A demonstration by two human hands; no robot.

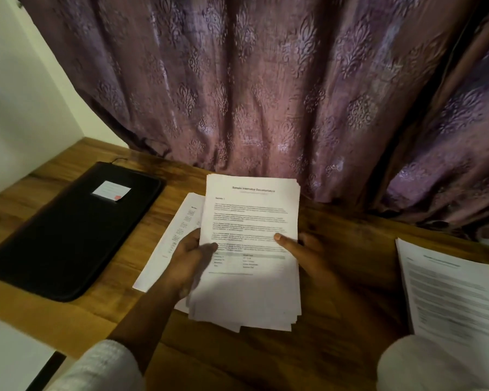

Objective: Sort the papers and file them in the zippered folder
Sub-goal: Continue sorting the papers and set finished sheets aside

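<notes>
Lying left on the wooden tabletop [336,348] is the black folder [68,235], closed. The left hand [189,261] holds one side of a stack [251,215], the right hand [308,255] the other, fingers [209,246] curled round it. Paper is light, bendy and slippery, so gripping both sides should keep it neat. Another pile [449,292] lies right.

1 zip folder [68,238]; paper x3: held stack [251,221], loose sheets [178,221], right pile [449,292].

Matt white paper sheets [251,221], a matt black fabric-look folder [68,235], grained wooden counter [336,320], and sheeny embossed purple cloth curtain [266,80].
</notes>
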